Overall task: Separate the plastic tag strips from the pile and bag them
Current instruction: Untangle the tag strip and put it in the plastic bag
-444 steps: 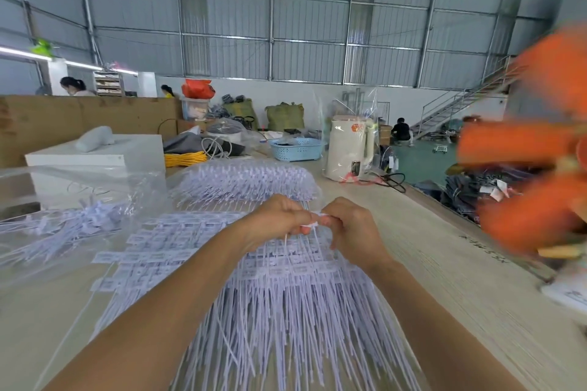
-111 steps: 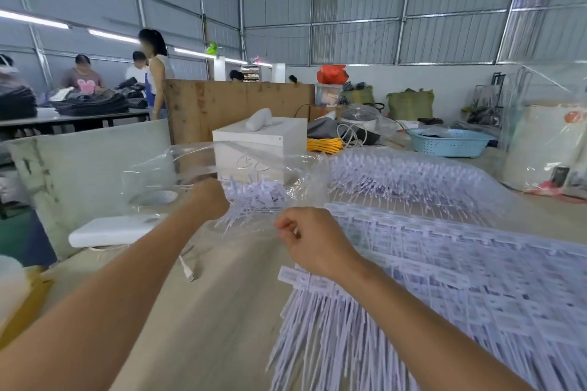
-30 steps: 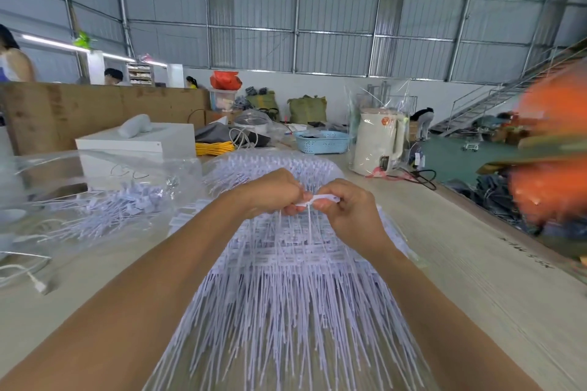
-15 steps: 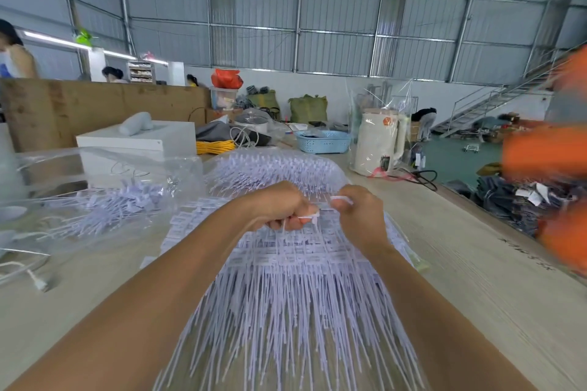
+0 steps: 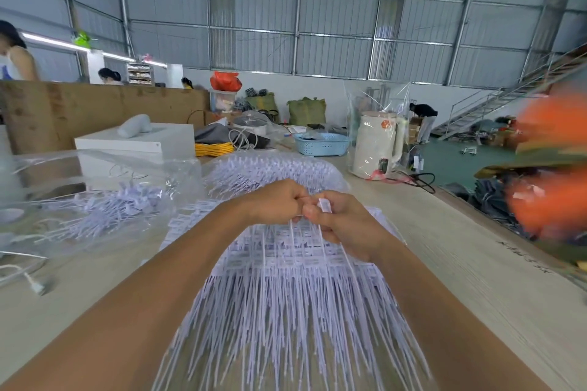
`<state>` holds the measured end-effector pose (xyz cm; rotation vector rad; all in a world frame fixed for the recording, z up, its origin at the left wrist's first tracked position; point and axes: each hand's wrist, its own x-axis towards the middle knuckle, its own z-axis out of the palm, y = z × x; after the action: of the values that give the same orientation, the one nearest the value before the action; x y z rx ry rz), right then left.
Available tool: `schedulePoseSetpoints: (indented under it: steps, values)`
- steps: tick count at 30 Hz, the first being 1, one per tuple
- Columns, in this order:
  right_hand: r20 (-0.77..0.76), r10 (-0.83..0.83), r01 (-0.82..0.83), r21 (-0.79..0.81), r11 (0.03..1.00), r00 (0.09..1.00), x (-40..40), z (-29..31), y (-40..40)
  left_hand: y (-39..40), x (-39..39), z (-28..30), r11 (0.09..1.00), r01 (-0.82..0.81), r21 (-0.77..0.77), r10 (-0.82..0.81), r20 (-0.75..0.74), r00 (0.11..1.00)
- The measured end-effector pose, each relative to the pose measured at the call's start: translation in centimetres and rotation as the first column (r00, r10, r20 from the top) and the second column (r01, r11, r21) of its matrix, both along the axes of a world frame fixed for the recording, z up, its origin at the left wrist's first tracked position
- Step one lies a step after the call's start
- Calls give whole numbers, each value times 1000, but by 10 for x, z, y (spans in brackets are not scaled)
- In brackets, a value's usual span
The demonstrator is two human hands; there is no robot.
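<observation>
Right now your left hand [image 5: 279, 201] and right hand [image 5: 344, 224] meet knuckle to knuckle above the far part of the big pile of white plastic tag strips [image 5: 286, 295], which fans toward you across the pale wooden table [image 5: 460, 263]. Your right hand pinches one white tag strip [image 5: 324, 205] by its flat head between thumb and curled fingers, its thin tail hanging down over the pile. Your left hand is curled into a fist against it, gripping strip heads, though the exact hold is hidden by the fingers. Left of the pile lies a clear plastic bag [image 5: 104, 187] with loose white strips inside. Beyond the pile sits a second bundle of white strips in clear wrap [image 5: 273, 168]; farther back stand a light blue perforated plastic basket [image 5: 320, 144] and, right of it, a cream kettle in clear wrap [image 5: 376, 144].
</observation>
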<state>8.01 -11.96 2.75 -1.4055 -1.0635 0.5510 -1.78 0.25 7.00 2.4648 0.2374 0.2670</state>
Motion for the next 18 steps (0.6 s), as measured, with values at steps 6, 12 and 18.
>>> schedulePoseSetpoints:
  steps: [6, 12, 18]
  values:
    - [-5, -182, 182, 87, 979, 983, 1, 2, -1, 9, -3, 3, 999, -25, -32, 25, 9, 1000]
    - [102, -130, 124, 62, 990, 986, -2, 5, -4, 19, -6, -3, 980, -46, -194, 51, 18, 999]
    - [345, -270, 225, 165, 960, 899, -6, -2, 2, 18, -1, -10, 947, -127, -296, 145, 40, 989]
